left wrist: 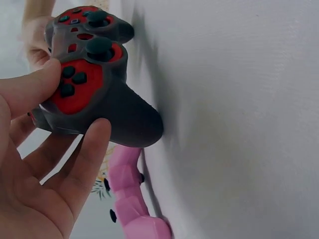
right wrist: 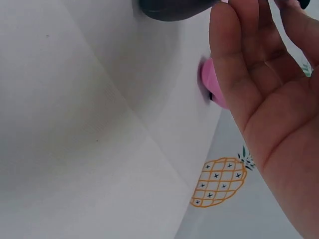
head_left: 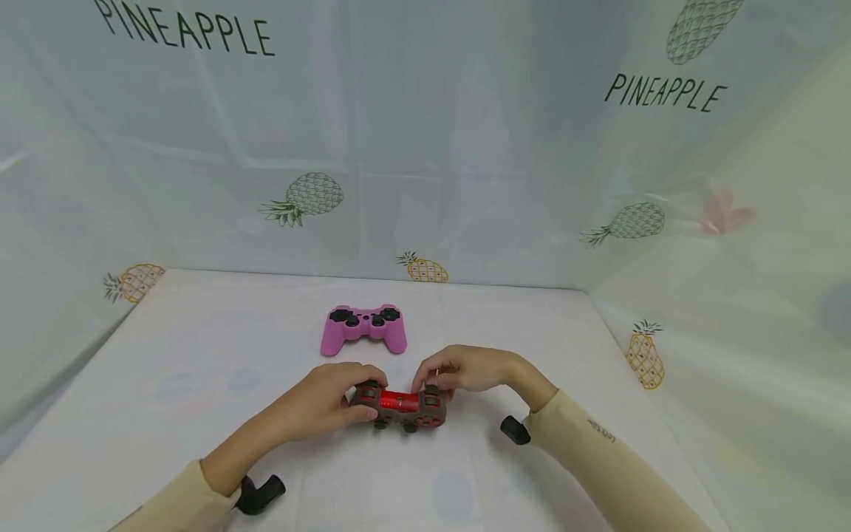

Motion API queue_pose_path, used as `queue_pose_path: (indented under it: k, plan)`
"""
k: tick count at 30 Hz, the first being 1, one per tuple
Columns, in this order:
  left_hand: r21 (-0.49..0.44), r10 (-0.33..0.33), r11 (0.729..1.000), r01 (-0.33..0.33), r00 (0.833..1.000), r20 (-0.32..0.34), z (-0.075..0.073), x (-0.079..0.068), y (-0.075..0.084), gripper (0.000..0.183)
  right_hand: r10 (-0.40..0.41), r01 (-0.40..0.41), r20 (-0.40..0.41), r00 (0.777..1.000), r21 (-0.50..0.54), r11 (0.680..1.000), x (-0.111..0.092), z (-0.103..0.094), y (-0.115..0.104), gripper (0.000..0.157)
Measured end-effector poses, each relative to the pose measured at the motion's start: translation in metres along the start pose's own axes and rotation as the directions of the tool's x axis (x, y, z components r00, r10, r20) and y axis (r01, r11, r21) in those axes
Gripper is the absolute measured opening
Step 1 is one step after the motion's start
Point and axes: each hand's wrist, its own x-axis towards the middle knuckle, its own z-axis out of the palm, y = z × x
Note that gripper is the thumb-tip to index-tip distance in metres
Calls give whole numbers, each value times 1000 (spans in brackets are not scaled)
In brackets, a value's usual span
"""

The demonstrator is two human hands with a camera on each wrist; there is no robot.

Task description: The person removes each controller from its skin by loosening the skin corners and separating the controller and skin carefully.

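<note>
Holding the red-and-grey controller — both hands partly curled.

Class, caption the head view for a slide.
Left grip holding a red-and-grey controller, right grip at its other end; pink controller beyond.

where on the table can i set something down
The table is bare left of the pink controller, right of it beyond the right hand, and between the sleeves. The middle is crowded: the left hand and right hand at the red controller.
</note>
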Motion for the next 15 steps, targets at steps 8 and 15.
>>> queue_pose_path:
  k: [8, 15]
  plan:
    - [8, -10, 1000, 10, 1000, -6, 0, 3, -3, 37, -17, 19, 21, 1000, -91, 996, 7, -8, -8, 22]
    - [27, -7, 1000, 7, 999, 33, -3, 4, -2, 38, 49, -24, 99, 994, -241, 970, 20, -16, -25, 16]
